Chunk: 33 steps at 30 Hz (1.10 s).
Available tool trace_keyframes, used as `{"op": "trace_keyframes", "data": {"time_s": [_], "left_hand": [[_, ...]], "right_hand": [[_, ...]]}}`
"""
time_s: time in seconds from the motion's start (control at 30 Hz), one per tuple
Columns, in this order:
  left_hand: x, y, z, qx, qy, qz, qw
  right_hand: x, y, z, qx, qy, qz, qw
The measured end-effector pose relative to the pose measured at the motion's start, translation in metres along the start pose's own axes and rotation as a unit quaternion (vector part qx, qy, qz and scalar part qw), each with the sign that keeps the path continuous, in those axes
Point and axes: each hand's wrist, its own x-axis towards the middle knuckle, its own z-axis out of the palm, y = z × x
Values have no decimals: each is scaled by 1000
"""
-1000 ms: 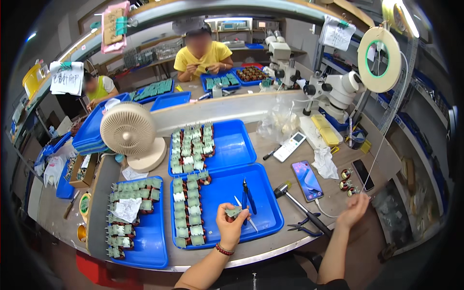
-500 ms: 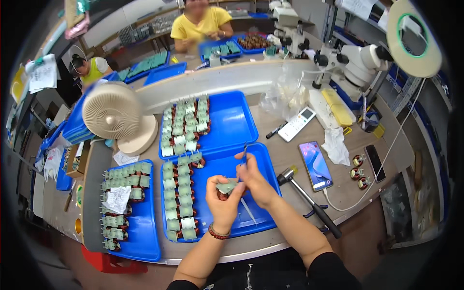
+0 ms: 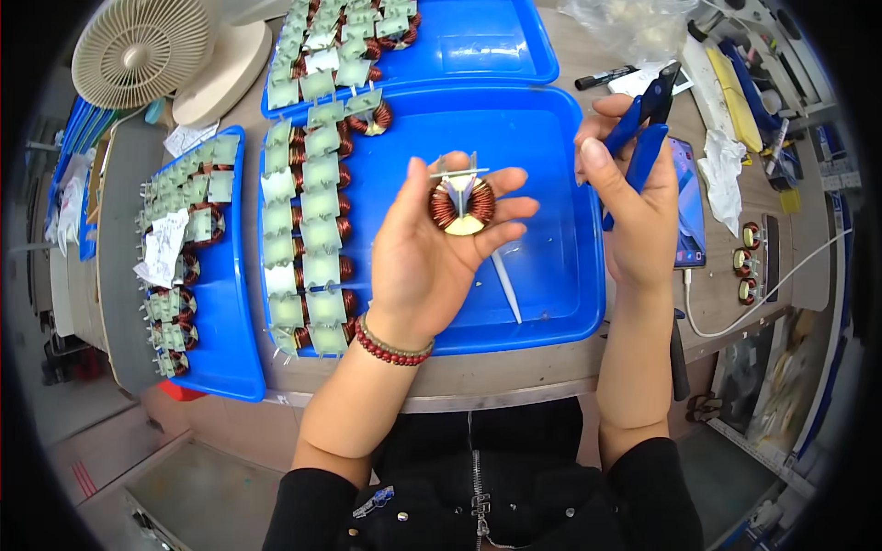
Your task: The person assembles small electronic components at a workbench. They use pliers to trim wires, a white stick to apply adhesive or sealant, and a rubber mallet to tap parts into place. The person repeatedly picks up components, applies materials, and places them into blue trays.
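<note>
A toroidal coil (image 3: 462,204) with copper windings and a small board lies on the upturned palm and fingers of my left hand (image 3: 432,248), above a blue tray (image 3: 551,326). My right hand (image 3: 629,202) grips a pair of blue-handled wire cutters (image 3: 648,151) off the tray's right side, with their dark jaws pointing up. A white pointed stick (image 3: 507,286) lies in the tray. Several more coils with pale green boards (image 3: 322,207) stand in rows along the tray's left side.
A second blue tray (image 3: 478,41) with coils lies behind, and a third blue tray (image 3: 234,340) on the left holds coils and crumpled paper (image 3: 163,246). A fan (image 3: 138,55) stands at the far left. On the right are a phone (image 3: 689,202), its cable, crumpled tissue (image 3: 723,179) and three coils (image 3: 746,262).
My hands have moved apart, the right one going right with the cutters now plainly visible. My left hand has opened out its fingers beneath the coil. The view has tilted down and closer.
</note>
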Motion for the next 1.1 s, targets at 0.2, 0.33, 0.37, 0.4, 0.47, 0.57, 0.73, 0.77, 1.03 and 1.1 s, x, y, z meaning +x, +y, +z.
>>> {"op": "trace_keyframes", "data": {"time_s": [0.2,0.33,0.37,0.4,0.47,0.57,0.73,0.77,1.03,1.1], "left_hand": [[-2,-3,5,70,12,50,996],[-1,-6,10,111,14,81,990],[-1,-5,12,109,8,89,990],[-1,-7,13,109,3,79,991],[-2,-8,15,71,1,84,994],[-2,-2,-1,108,-7,88,990],[5,-2,-2,82,15,71,994],[6,-2,-2,83,23,76,993],[4,3,-18,-11,-20,153,988],[5,-1,-11,-32,7,182,983]], "right_hand": [[-14,7,12,-106,-161,-37,981],[-17,20,24,-228,-154,-134,952],[-17,21,24,-231,-149,-134,952],[-16,22,20,-239,-145,-134,951],[-14,13,17,-248,-148,-142,947],[-1,0,-4,-183,-53,-56,980],[26,12,-69,-575,120,-4,809],[27,12,-70,-611,117,13,783],[5,-7,-36,-618,15,-76,782],[-27,-18,11,-604,-123,66,784]]}}
